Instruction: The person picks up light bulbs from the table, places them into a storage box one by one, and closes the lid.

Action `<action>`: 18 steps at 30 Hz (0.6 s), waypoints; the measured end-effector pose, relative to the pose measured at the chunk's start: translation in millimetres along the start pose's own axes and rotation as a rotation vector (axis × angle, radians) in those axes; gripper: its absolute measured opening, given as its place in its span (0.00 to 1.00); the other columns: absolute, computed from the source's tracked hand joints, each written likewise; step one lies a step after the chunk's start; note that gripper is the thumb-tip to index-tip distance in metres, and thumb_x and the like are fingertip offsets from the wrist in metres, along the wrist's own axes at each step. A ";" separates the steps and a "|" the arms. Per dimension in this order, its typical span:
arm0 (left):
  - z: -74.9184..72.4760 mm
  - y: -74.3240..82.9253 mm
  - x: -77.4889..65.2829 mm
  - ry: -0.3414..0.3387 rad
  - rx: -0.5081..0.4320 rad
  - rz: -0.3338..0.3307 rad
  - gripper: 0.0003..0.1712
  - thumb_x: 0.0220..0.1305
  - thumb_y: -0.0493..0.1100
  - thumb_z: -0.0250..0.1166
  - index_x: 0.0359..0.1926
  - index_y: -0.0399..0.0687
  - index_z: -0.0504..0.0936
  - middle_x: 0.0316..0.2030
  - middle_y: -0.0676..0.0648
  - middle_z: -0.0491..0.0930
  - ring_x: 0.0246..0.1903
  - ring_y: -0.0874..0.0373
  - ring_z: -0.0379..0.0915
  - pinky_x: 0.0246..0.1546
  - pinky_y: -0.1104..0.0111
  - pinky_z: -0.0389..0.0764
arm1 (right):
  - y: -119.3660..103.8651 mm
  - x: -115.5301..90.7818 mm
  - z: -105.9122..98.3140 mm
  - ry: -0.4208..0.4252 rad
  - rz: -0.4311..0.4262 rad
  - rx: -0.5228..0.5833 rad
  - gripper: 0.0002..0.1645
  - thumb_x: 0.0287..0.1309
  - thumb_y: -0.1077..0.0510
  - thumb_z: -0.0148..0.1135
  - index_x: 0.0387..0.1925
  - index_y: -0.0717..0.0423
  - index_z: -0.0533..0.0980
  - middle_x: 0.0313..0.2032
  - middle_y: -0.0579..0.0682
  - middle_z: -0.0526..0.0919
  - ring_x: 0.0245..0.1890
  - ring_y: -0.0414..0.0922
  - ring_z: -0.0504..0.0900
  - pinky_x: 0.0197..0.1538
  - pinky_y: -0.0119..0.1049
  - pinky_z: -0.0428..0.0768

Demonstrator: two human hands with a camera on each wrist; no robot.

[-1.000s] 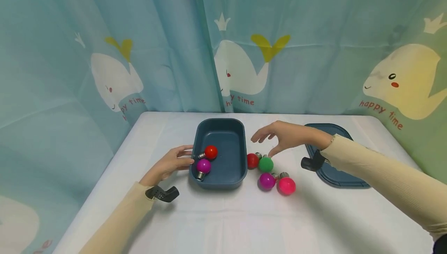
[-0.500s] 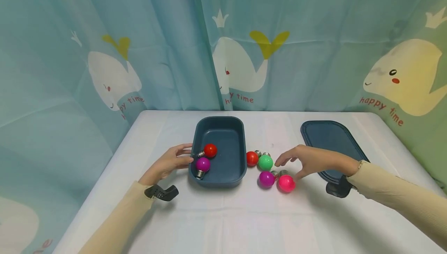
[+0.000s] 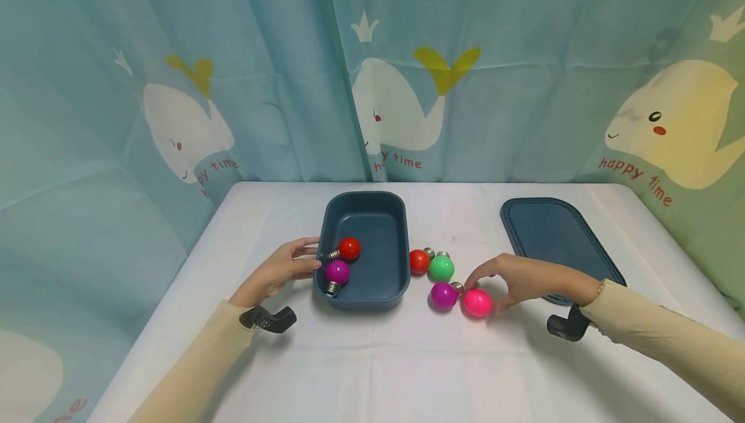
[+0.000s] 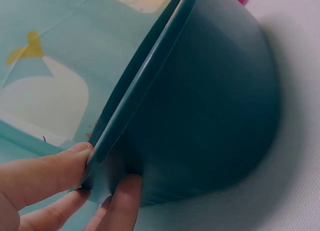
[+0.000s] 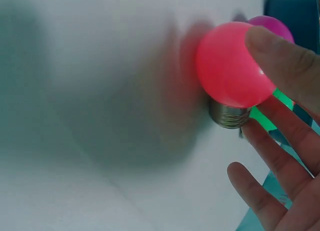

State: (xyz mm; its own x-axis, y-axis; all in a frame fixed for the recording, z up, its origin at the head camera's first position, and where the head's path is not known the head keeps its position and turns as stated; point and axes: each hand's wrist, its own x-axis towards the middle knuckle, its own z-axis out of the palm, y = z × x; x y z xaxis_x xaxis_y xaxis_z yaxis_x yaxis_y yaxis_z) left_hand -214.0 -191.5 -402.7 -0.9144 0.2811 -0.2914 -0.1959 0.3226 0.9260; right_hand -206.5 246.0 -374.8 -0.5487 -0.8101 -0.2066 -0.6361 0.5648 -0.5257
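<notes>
On the table my right hand (image 3: 512, 281) has its thumb and forefinger about a pink light bulb (image 5: 230, 66), pinching it at its sides. The other fingers (image 5: 257, 196) are spread. Its metal base (image 5: 230, 116) shows in the right wrist view. My left hand (image 3: 282, 271) touches the left outer wall of a dark blue bin (image 3: 381, 293), fingertips (image 4: 127, 188) against its side and near the rim. Inside the bin lie a red bulb (image 3: 350, 248) and a purple bulb (image 3: 337, 271). Beside the pink one lies another purple bulb (image 3: 444, 295).
A red bulb (image 3: 419, 261) and a green bulb (image 3: 442, 268) lie just right of the bin. Partly behind the right forearm is a flat blue lid (image 3: 553, 229). A whale-print curtain (image 3: 291, 86) hangs behind the white table (image 3: 372, 371).
My right hand has moved down and to the right, from above the green bulb to the pink bulb, where thumb and forefinger have come about it. The left hand stays at the bin.
</notes>
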 end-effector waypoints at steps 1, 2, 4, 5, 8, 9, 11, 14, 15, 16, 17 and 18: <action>-0.1 0.0 0.0 0.005 -0.004 -0.005 0.38 0.61 0.35 0.59 0.70 0.37 0.54 0.66 0.29 0.58 0.61 0.36 0.66 0.57 0.52 0.74 | 1.3 0.0 0.9 0.002 0.000 0.002 0.29 0.40 0.59 0.75 0.50 0.47 0.78 0.49 0.43 0.82 0.52 0.45 0.79 0.53 0.50 0.80; -0.4 0.3 -0.2 0.005 -0.001 -0.004 0.38 0.61 0.35 0.59 0.70 0.37 0.54 0.66 0.29 0.58 0.61 0.36 0.66 0.57 0.52 0.74 | 2.4 0.1 1.8 0.003 -0.001 0.006 0.29 0.41 0.59 0.75 0.50 0.48 0.78 0.49 0.44 0.83 0.51 0.45 0.79 0.53 0.50 0.80; -0.5 0.8 -0.3 0.003 0.000 -0.002 0.38 0.61 0.35 0.59 0.70 0.37 0.54 0.66 0.29 0.59 0.61 0.37 0.66 0.57 0.52 0.74 | 4.2 0.1 3.6 0.010 0.000 0.007 0.28 0.41 0.58 0.74 0.49 0.48 0.79 0.49 0.44 0.83 0.51 0.45 0.79 0.52 0.49 0.80; -0.5 0.9 -0.3 0.001 -0.001 -0.001 0.38 0.61 0.35 0.59 0.70 0.37 0.54 0.66 0.29 0.59 0.61 0.37 0.66 0.57 0.52 0.74 | 4.8 0.0 4.4 0.013 0.003 0.005 0.28 0.41 0.58 0.74 0.49 0.48 0.79 0.48 0.45 0.83 0.51 0.46 0.79 0.52 0.49 0.81; -0.4 1.1 0.1 -0.005 -0.006 0.000 0.38 0.61 0.36 0.60 0.70 0.37 0.54 0.66 0.29 0.58 0.61 0.37 0.66 0.57 0.53 0.74 | 7.7 0.0 7.0 0.021 0.008 -0.002 0.28 0.41 0.58 0.75 0.49 0.50 0.79 0.48 0.46 0.83 0.50 0.46 0.80 0.51 0.46 0.82; -0.3 0.9 0.3 -0.005 -0.011 -0.002 0.38 0.61 0.36 0.60 0.70 0.37 0.54 0.66 0.29 0.58 0.61 0.37 0.66 0.57 0.53 0.74 | 9.1 -0.1 8.0 0.025 0.007 -0.004 0.28 0.40 0.58 0.75 0.49 0.50 0.79 0.48 0.46 0.83 0.50 0.45 0.80 0.50 0.44 0.82; -0.3 0.4 0.5 -0.011 -0.006 0.004 0.38 0.61 0.36 0.60 0.70 0.36 0.54 0.66 0.29 0.58 0.61 0.37 0.66 0.57 0.52 0.74 | 12.0 0.0 10.3 0.038 -0.008 -0.008 0.28 0.40 0.57 0.76 0.48 0.51 0.79 0.47 0.47 0.84 0.49 0.45 0.81 0.48 0.41 0.83; -0.2 -0.4 1.2 -0.004 -0.010 -0.006 0.38 0.61 0.36 0.60 0.70 0.37 0.54 0.66 0.29 0.58 0.61 0.37 0.65 0.57 0.52 0.73 | 17.7 0.1 14.2 0.063 -0.023 -0.008 0.29 0.38 0.53 0.76 0.48 0.52 0.79 0.47 0.48 0.84 0.48 0.44 0.81 0.46 0.38 0.83; -0.4 -0.7 1.3 -0.005 -0.007 -0.006 0.38 0.61 0.36 0.60 0.70 0.37 0.54 0.66 0.29 0.58 0.61 0.37 0.65 0.57 0.52 0.74 | 19.8 0.0 15.6 0.072 -0.024 -0.010 0.30 0.38 0.52 0.76 0.48 0.52 0.80 0.46 0.48 0.84 0.47 0.43 0.81 0.46 0.37 0.83; -0.6 -0.8 1.2 -0.006 -0.003 -0.005 0.38 0.62 0.36 0.60 0.70 0.37 0.54 0.66 0.29 0.58 0.61 0.36 0.65 0.57 0.52 0.74 | 21.8 -0.1 16.8 0.081 -0.027 -0.012 0.30 0.38 0.51 0.76 0.48 0.53 0.80 0.46 0.48 0.84 0.47 0.44 0.81 0.46 0.37 0.83; -0.7 -1.1 1.3 -0.003 -0.007 -0.009 0.38 0.62 0.36 0.60 0.70 0.38 0.54 0.66 0.30 0.58 0.61 0.36 0.65 0.57 0.53 0.74 | 23.6 -0.2 17.8 0.086 -0.019 -0.010 0.31 0.38 0.50 0.76 0.48 0.52 0.80 0.46 0.48 0.84 0.48 0.43 0.81 0.46 0.36 0.83; -0.9 -1.1 1.3 0.001 -0.011 -0.013 0.38 0.61 0.35 0.60 0.70 0.38 0.54 0.66 0.30 0.58 0.62 0.36 0.65 0.57 0.53 0.73 | 24.9 -0.5 18.7 0.092 -0.015 -0.010 0.32 0.37 0.48 0.76 0.48 0.52 0.80 0.46 0.47 0.84 0.48 0.43 0.81 0.46 0.36 0.83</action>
State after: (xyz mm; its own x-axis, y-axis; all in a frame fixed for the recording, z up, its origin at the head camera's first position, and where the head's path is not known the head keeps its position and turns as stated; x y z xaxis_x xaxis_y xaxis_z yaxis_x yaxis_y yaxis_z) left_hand -215.4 -192.3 -403.9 -0.9121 0.2761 -0.3031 -0.2114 0.3166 0.9247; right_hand -211.9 257.5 -403.2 -0.5860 -0.8011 -0.1220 -0.6500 0.5546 -0.5196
